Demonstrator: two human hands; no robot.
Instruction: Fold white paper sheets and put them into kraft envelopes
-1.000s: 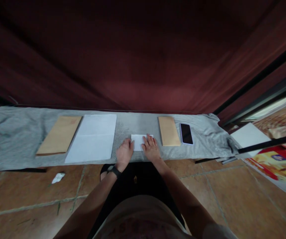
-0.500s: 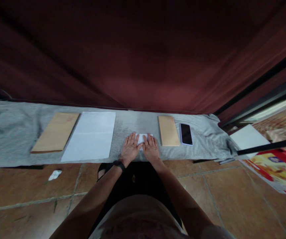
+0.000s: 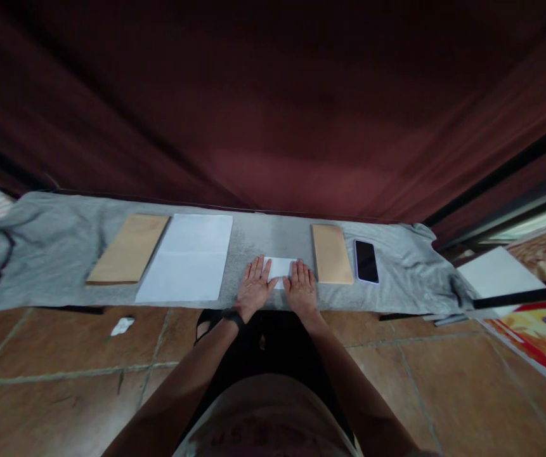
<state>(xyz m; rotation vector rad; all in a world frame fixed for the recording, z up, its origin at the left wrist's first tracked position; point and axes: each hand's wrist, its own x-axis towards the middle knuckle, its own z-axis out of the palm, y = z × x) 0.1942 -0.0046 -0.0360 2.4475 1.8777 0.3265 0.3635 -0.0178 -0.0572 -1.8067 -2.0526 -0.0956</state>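
Observation:
A small piece of white paper (image 3: 281, 269), seemingly folded, lies flat on the grey cloth near the front edge. My left hand (image 3: 253, 285) rests palm down on its left end, fingers stretched forward. On the right end lies my right hand (image 3: 301, 290), also flat with its fingers extended. Both thumbs point inward across the paper, with a gap between them. The ends of the paper are partly hidden under the hands. A dark band (image 3: 233, 317) circles the left wrist.
Left of my hands lie white sheets (image 3: 187, 260) and a large brown envelope (image 3: 130, 249). To the right are a smaller brown envelope (image 3: 332, 254) and a phone (image 3: 366, 261). The grey cloth (image 3: 273, 231) covers a narrow table against a dark red curtain (image 3: 273, 139).
My hands have spread a little apart, so more of the white paper shows between them. The whole view has shifted slightly as the head moved.

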